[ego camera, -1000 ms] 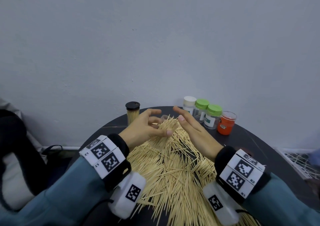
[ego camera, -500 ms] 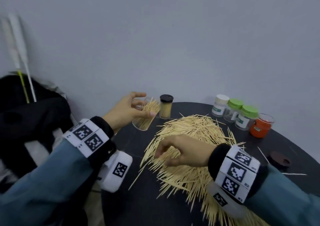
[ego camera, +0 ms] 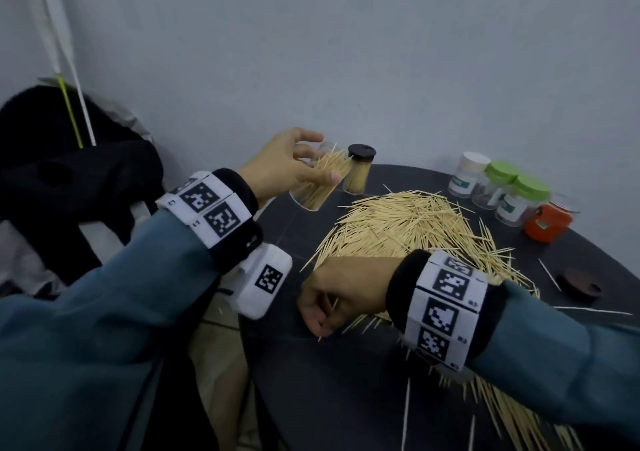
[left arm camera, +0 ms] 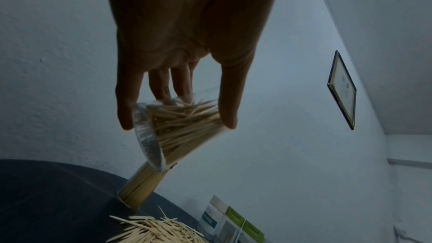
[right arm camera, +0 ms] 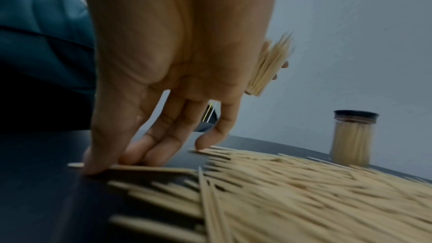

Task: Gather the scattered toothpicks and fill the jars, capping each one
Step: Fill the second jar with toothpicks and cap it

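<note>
My left hand [ego camera: 320, 159] grips a clear lidless jar [ego camera: 322, 187] partly filled with toothpicks, tilted in the air above the table's far left edge. The left wrist view shows the thumb and fingers of this hand [left arm camera: 177, 125] around the jar [left arm camera: 187, 136]. My right hand [ego camera: 320, 312] rests on the near left edge of the big toothpick pile [ego camera: 408, 229]. In the right wrist view, that hand [right arm camera: 149, 156] has its fingertips pressing a few toothpicks flat on the table, with the thumb set apart. A full jar with a black lid [ego camera: 358, 173] stands beside the held jar.
The round black table [ego camera: 346, 398] carries a white-lidded jar [ego camera: 465, 177], two green-lidded jars [ego camera: 502, 184] and an orange jar [ego camera: 547, 222] at the back right. A loose dark lid [ego camera: 580, 284] lies at the right. A black bag [ego camera: 69, 180] sits left of the table.
My left hand carried the jar from the pile to the far left and keeps it tilted there. My right hand left the jar and dropped to the pile's near left edge.
</note>
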Tool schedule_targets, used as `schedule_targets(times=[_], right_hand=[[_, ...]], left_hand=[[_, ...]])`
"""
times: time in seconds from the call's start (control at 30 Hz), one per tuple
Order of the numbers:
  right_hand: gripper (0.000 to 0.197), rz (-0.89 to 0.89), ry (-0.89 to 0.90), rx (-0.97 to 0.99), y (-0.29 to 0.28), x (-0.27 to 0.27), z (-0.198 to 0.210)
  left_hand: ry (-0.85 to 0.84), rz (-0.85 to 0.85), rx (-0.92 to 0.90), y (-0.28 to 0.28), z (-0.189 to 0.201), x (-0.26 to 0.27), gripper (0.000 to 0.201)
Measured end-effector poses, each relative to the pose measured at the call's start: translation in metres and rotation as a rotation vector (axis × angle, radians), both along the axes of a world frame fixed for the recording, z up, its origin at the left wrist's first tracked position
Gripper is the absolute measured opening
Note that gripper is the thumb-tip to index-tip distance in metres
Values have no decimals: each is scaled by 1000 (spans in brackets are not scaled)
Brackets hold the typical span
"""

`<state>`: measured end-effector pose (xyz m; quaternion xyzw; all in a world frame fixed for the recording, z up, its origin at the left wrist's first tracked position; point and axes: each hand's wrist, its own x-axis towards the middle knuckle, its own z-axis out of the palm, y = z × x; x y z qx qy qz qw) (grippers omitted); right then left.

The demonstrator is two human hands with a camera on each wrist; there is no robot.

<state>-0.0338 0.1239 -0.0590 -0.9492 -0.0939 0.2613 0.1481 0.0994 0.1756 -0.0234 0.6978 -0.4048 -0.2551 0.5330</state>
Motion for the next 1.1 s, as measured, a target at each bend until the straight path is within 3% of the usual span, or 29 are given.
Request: schedule_targets(times=[0.17,0.5,0.77,0.93,1.0,1.1], right_hand=[[13,-33,29,59,2,-37,-3],[21,-146,-85,167,3,-114,-8],[7,-259,-129,135,-10,-141,-12],[3,-323,-187,-14,-27,-145,-7],[3,-343,-261,-83,-32,-148,-6],[12,-350,-293,1,-31,-155,-3]], left_hand=[[-12,-37,-3,-9,2,-12,70],[-16,-128,27,-29,0,-40,74],[-27,-172,45,-44,-1,-60,77],[-43,-192,69,-52,0,-70,77],[-40,-199,68,-54,0,-73,77],[-41,-206,63,-56,-1,-75,75]])
